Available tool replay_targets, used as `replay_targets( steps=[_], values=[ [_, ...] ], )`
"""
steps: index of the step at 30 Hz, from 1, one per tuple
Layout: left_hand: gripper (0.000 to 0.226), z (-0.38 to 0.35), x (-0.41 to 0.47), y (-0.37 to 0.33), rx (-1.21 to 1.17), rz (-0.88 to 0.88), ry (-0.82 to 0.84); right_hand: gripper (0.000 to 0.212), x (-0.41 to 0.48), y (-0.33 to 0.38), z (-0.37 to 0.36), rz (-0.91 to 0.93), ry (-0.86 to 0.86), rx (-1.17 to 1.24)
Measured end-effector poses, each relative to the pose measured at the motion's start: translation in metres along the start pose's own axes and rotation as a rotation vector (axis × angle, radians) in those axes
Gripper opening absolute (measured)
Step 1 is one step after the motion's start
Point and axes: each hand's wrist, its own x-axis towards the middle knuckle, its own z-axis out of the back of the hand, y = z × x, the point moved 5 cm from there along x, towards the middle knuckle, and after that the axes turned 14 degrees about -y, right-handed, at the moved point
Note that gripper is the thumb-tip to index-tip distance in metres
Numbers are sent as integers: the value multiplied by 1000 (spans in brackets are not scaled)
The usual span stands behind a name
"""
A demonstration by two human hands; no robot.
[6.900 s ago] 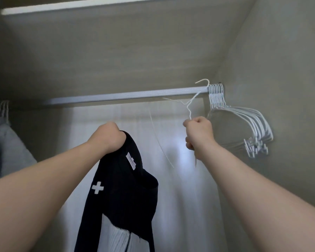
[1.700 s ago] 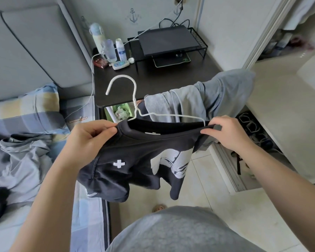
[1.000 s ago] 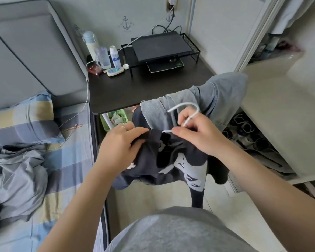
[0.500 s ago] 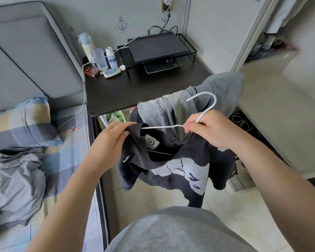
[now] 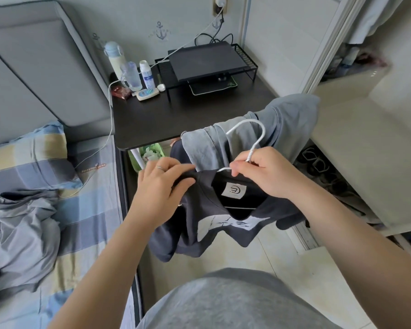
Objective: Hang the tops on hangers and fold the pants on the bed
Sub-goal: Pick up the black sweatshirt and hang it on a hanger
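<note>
My left hand pinches the black T-shirt at one shoulder, and my right hand grips the white wire hanger below its hook. The shirt hangs beside the bed.

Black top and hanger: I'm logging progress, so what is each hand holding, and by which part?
Right hand grips the white hanger at the base of its hook; left hand pinches the black top at its shoulder by the collar.
</note>
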Motion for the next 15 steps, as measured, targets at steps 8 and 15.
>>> replay_targets(
  steps=[8,15],
  values=[
    [76,-8,-45,19,-174,290,-377,30,1,-4,21,-114,-118,119],
    [32,-5,-43,26,-149,260,-432,30,-1,-15,24,-180,-47,237]
  ],
)
